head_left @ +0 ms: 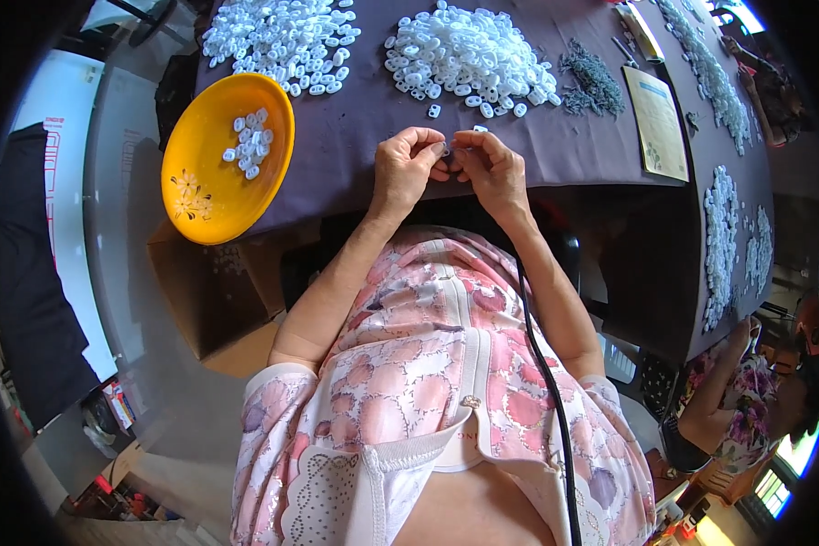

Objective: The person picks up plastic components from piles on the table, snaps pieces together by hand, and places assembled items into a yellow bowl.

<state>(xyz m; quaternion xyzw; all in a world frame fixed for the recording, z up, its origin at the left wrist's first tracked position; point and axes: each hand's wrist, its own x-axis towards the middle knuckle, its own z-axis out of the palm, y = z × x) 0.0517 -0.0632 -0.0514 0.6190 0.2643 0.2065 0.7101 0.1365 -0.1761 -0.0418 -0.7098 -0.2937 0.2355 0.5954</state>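
My left hand (pixel 402 175) and my right hand (pixel 494 173) meet fingertip to fingertip at the table's front edge. Both are closed in a pinch. What lies between the fingertips is tiny and mostly hidden; I cannot make out its kind. Just beyond the hands, a single small white plastic piece with two holes (pixel 434 111) lies on the cloth. Behind it spreads a large heap of the same white pieces (pixel 469 55). To the right of that heap sits a smaller pile of thin grey parts (pixel 591 80), too fine to name.
At the left table edge, a yellow oval dish (pixel 187 155) holds several white pieces. Another white heap (pixel 282 36) lies behind it. A tan envelope (pixel 657 123) rests at the right. Below the dish is an open cardboard box (pixel 205 300). Another person (pixel 737 400) sits at the right.
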